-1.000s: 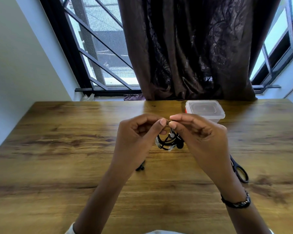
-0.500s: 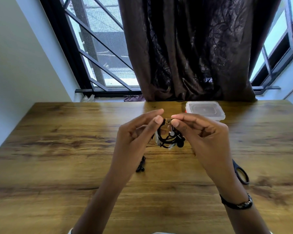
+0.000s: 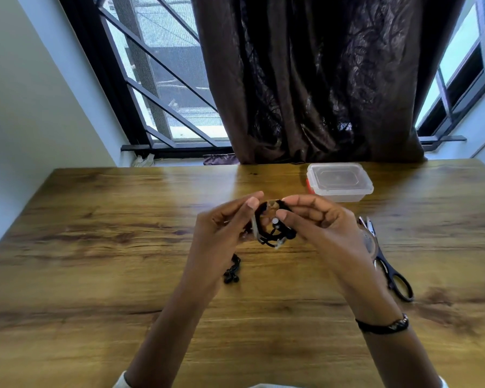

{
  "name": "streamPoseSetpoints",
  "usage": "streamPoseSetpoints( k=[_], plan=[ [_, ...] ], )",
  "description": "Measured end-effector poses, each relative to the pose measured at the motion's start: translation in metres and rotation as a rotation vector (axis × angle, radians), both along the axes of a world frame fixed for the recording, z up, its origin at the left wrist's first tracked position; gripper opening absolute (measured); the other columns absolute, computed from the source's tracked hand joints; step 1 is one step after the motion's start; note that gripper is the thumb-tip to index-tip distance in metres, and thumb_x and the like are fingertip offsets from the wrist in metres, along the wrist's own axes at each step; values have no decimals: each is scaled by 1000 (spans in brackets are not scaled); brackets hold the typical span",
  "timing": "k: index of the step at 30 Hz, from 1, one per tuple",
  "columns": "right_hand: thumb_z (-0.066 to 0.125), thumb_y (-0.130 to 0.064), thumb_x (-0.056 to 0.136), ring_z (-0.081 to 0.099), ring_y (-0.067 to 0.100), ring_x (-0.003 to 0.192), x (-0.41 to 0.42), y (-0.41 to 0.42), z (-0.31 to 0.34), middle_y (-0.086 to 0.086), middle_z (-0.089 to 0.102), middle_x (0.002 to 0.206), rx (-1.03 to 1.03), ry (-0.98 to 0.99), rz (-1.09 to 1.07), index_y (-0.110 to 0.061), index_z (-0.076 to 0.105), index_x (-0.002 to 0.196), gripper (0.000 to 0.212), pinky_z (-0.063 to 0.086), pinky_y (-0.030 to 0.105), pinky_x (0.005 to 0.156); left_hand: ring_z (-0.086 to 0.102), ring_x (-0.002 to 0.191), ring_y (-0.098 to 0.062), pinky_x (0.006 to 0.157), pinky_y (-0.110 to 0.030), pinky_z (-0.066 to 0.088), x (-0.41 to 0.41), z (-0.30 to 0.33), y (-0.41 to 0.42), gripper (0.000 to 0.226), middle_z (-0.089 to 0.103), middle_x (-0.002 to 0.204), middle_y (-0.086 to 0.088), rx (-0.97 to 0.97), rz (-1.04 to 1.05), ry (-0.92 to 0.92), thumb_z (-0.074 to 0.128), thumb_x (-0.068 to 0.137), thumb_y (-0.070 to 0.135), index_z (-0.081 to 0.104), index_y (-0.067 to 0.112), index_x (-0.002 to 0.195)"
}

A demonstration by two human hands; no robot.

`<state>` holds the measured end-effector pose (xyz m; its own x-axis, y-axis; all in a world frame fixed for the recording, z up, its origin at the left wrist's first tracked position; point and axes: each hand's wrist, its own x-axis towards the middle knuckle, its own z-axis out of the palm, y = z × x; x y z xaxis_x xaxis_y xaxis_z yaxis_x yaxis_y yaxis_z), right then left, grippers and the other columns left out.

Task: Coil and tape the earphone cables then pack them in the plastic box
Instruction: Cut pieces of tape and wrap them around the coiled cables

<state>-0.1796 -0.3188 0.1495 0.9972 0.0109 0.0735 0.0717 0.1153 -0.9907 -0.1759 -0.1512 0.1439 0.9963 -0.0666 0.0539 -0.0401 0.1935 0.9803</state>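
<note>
Black coiled earphone cable (image 3: 272,229) hangs between your hands: left hand (image 3: 224,228) and right hand (image 3: 319,222) both pinch its top with curled fingertips. A lidded clear plastic box (image 3: 339,182) sits far right, black-handled scissors (image 3: 389,264) lie partly behind your right wrist, and a second black earphone bundle (image 3: 232,271) lies beside your left wrist.

No text, label, brand or number can be read anywhere, neither on the lidded plastic box (image 3: 339,182) nor on anything lying near it.

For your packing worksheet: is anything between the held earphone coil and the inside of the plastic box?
Yes. The plastic box at the table's far edge has its clear lid on, which blocks entry. The coil is held by the left hand and right hand; nothing lies on the bare table between.
</note>
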Motion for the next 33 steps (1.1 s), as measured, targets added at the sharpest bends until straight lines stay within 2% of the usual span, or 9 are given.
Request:
streamPoseSetpoints(
  k=[3,6,12,16,20,23,27,31,33],
  plan=[
    [75,-9,74,71,4,69,7,-1,-20,1,77,83,61,146,-45,-10,70,96,23,49,9,53,71,97,-18,73,-23,57,3,-18,5,38,73,108,-5,-65,-53,163,59,85,27,65,10,118],
    [76,-10,74,72,5,73,10,-2,-55,1,77,83,25,307,-62,-12,71,94,20,50,11,55,71,94,-19,73,-25,58,-3,-48,2,34,73,105,-12,-71,-51,242,63,81,15,65,3,113],
    [74,-4,81,72,7,72,10,2,-133,4,75,84,-24,535,-125,-9,72,91,11,54,16,57,69,91,-22,81,-43,58,-7,-127,-9,12,71,95,-8,305,143,385,72,84,13,68,13,95],
    [71,-4,85,71,12,85,22,3,-159,7,73,92,-95,530,-139,-15,71,87,11,57,18,64,68,87,-16,82,-41,57,9,-149,-11,9,71,90,-2,492,180,360,71,85,14,69,13,94],
    [72,-7,84,70,14,90,40,2,-171,2,72,93,-217,460,-174,-22,69,85,15,59,23,71,66,82,-3,71,-13,51,23,-153,-16,11,71,90,6,640,172,274,69,87,20,71,19,98],
    [74,-12,83,70,9,86,51,0,-177,-2,72,91,-377,389,-214,-23,70,89,13,59,24,73,63,79,2,65,-4,45,31,-153,-20,15,71,92,6,685,181,219,67,89,20,71,16,102],
    [71,-17,86,58,-10,74,55,-1,-181,-9,67,90,-636,251,-207,-17,71,100,15,45,0,58,64,86,-6,75,-13,52,36,-152,-19,17,70,99,0,735,138,188,64,91,17,70,14,106],
    [65,-26,91,63,1,79,53,-2,-183,-2,70,99,-741,170,-209,-16,70,107,20,52,10,63,62,83,-5,73,-7,47,33,-146,-3,17,69,98,2,822,301,22,66,87,7,72,15,100],
    [64,-28,91,64,6,85,54,-3,-182,0,70,103,-757,169,-191,-16,69,109,22,53,13,69,59,94,-12,82,-19,50,33,-148,14,21,66,103,1,906,305,13,67,86,7,71,17,103]
  ],
)
